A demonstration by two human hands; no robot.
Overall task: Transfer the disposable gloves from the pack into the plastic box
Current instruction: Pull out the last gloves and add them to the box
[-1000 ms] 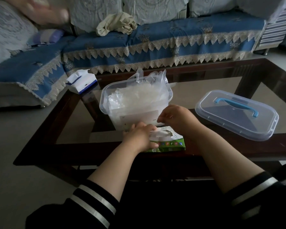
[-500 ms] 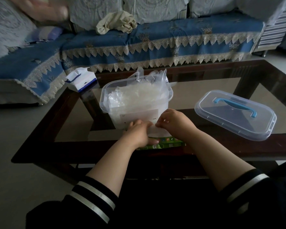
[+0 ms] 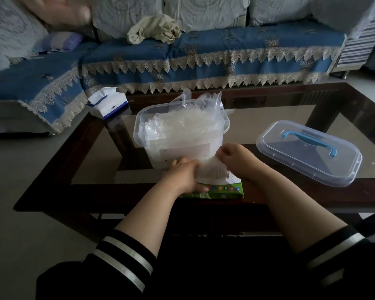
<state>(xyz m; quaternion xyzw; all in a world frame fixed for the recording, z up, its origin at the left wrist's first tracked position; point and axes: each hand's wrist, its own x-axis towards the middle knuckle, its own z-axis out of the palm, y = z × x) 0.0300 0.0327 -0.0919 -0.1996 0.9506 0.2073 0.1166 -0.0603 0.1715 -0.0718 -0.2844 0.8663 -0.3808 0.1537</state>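
Head cam looks down on both forearms reaching in from the bottom, dark sleeves with white stripes pushed up. Left hand [image 3: 185, 175] lies knuckles-up on the pack [image 3: 216, 190], fingers curled over its top and thumb along the near edge, pinning it to the desk [image 3: 78, 191]. Right hand [image 3: 236, 159] is lifted a bit higher, fingers bunched into a pinch on a thin, see-through glove [image 3: 212, 169] that stretches from the pack's opening up to its fingertips. So both hands are holding something, neither is spread.

Pack is a flat cardboard carton, white on top with a green side strip and small coloured icons, sitting at the near edge of the desk, just in front of the box [image 3: 182, 135]. Box is clear plastic, rounded corners, lid off, with a pale label on its near wall. It's stuffed with crinkly filmy gloves, some poking above the rim.

Lid [image 3: 307, 152] lies flat off to the right, clear with a blue handle. Desk is glass in a dark wood frame. Tissue pack [image 3: 108, 105] sits at the far left corner, and beyond it a sofa [image 3: 203, 53] with blue covers and lace trim.
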